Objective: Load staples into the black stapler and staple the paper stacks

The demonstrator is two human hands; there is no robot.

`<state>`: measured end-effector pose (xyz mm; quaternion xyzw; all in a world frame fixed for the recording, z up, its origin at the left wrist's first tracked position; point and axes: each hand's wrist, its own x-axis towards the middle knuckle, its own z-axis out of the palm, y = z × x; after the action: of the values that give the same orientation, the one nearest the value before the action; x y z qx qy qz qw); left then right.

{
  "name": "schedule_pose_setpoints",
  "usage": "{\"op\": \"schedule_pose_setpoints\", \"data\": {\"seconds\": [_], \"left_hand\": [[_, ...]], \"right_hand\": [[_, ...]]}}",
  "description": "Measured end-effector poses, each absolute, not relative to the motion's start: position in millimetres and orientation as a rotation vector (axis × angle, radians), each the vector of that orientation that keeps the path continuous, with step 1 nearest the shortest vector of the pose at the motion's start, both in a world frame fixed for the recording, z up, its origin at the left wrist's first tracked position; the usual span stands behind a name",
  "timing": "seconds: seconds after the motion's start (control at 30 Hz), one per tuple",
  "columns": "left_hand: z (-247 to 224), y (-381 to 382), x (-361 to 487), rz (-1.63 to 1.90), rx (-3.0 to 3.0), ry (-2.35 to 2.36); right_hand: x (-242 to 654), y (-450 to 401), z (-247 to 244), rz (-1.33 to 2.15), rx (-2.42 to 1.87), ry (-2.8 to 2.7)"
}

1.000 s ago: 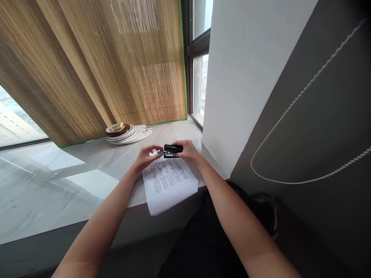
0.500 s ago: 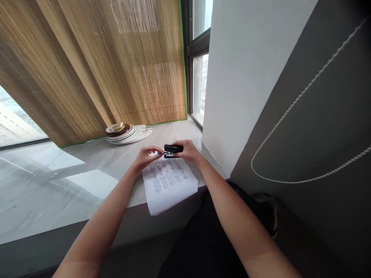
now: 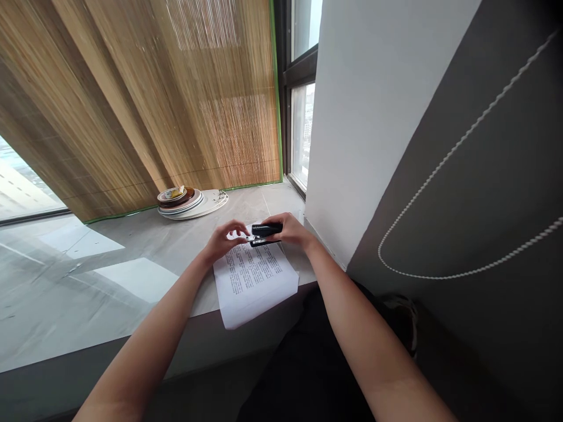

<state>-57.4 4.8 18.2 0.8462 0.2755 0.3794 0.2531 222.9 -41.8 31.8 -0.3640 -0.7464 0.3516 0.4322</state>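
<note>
A black stapler (image 3: 267,230) is held by my right hand (image 3: 291,227), its top and bottom arms parted toward the left. My left hand (image 3: 224,238) is at the parted end, thumb and fingertips closed around something small and pale that I cannot make out. Beneath both hands lies a printed white sheet of paper (image 3: 257,287), its near edge hanging over the front of the grey marble ledge (image 3: 101,293).
A stack of plates (image 3: 180,204) sits at the back of the ledge, before a bamboo blind (image 3: 176,105). A white wall column (image 3: 360,117) rises at the right. A beaded cord (image 3: 444,158) hangs farther right.
The stapler's arms are parted slightly wider, and it has shifted a little to the right. My left fingers have changed their pose slightly at its end.
</note>
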Motion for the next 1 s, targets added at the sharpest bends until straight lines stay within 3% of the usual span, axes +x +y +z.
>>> {"op": "schedule_pose_setpoints", "data": {"seconds": [0.37,0.5,0.6,0.73,1.0], "left_hand": [[13,14,-59,1.050,2.319,0.843],[-4,21,-60,1.157,2.366,1.403],[-18,22,-55,0.887,2.493,1.708],[-23,22,-48,0.739,2.591,1.621],[-27,27,-47,0.795,2.518,1.420]], "right_hand": [[206,-47,35,0.810,-0.896,-1.867],[240,-37,34,0.494,-1.172,-1.630],[261,-26,25,0.362,-1.339,-1.672],[271,-15,11,0.346,-1.442,-1.698],[268,-7,9,0.433,-1.455,-1.763]]}}
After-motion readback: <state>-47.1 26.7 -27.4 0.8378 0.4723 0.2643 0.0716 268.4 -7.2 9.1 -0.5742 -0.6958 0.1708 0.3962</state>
